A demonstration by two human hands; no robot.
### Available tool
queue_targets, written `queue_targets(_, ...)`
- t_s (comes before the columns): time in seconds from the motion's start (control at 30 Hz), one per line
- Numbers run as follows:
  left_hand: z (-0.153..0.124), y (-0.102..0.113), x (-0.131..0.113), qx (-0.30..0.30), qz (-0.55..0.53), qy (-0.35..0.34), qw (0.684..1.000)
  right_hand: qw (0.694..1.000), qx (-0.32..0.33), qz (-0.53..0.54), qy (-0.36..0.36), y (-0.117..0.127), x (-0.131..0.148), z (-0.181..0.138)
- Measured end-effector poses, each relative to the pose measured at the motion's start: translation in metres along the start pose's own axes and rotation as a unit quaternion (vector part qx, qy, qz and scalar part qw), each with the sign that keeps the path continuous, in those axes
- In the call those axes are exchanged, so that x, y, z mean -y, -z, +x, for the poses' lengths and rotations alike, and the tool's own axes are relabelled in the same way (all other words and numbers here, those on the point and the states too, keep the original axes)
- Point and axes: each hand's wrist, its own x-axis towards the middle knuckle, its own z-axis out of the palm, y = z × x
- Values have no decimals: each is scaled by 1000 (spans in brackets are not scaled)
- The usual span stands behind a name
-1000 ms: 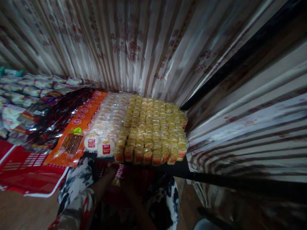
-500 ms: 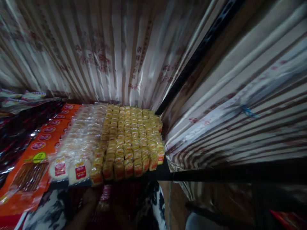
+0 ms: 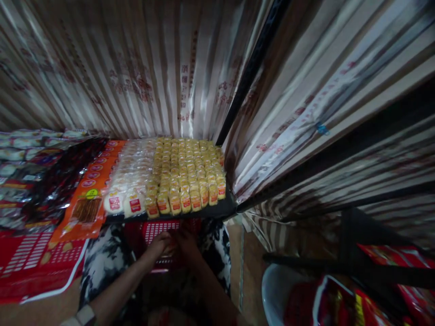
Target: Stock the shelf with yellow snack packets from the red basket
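Observation:
My left hand (image 3: 160, 244) is low over a red plastic basket (image 3: 159, 226) between my knees, below the shelf edge. Its fingers curl inward around something too dim to make out. Close beside it on the right, my right hand (image 3: 186, 240) reaches into the same basket; shadow hides its fingers. A small yellowish packet (image 3: 168, 250) shows faintly below and between the hands. Just above stand rows of small yellow wrapped cakes (image 3: 185, 181) on the black shelf (image 3: 220, 209). Left of these are clear-wrapped round white pastries (image 3: 131, 176).
Orange snack bags (image 3: 90, 199) and dark shiny packets (image 3: 64, 181) lie farther left on the shelf. A red basket (image 3: 37, 262) stands at lower left. Striped plastic sheeting (image 3: 152, 68) hangs behind a black post (image 3: 248, 77). At lower right is a white tub (image 3: 272, 290) with red packages.
The view has shifted so the shelf sits higher and smaller. Both forearms and hands now show more clearly over the basket. The left red basket and white tub show more.

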Motion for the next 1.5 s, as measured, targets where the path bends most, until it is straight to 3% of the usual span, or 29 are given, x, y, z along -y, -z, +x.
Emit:
queue_targets(0.1,-24,5,-19,73,-65,-43,994,1000,10,21,-4,18,7,-13)
queue_targets(0.2,-50,4,-42,123,-97,-64,986,998,-20,62,11,32,21,-25)
queue_targets(0.27,-64,0,-55,127,-125,-84,980,992,-51,113,30,38,31,-31)
queue_targets(0.43,-74,-17,-76,64,-153,-140,976,975,-71,189,89,40,53,-40)
queue_targets(0.67,-67,-31,-92,16,-78,-205,975,972,-97,190,99,43,69,-45)
queue_targets(0.8,-61,-28,-107,-1,-18,-252,967,977,-138,97,134,51,72,-43)
queue_targets(0.87,-56,-26,-118,-19,11,-274,961,959,-213,9,187,59,74,-38)
queue_targets(0.97,-48,-23,-141,-40,48,-309,949,900,-305,-127,285,74,81,-22)
queue_targets(1.03,-44,-24,-159,-43,70,-333,939,872,-327,-182,317,84,88,-8)
queue_targets(1.1,-41,-28,-180,-43,90,-351,931,864,-332,-210,315,94,93,8)
queue_targets(1.27,-25,-52,-238,-53,160,-414,895,868,-333,-229,287,112,102,48)
queue_targets(1.5,28,-115,-303,-101,285,-425,853,877,-332,-225,265,120,104,78)
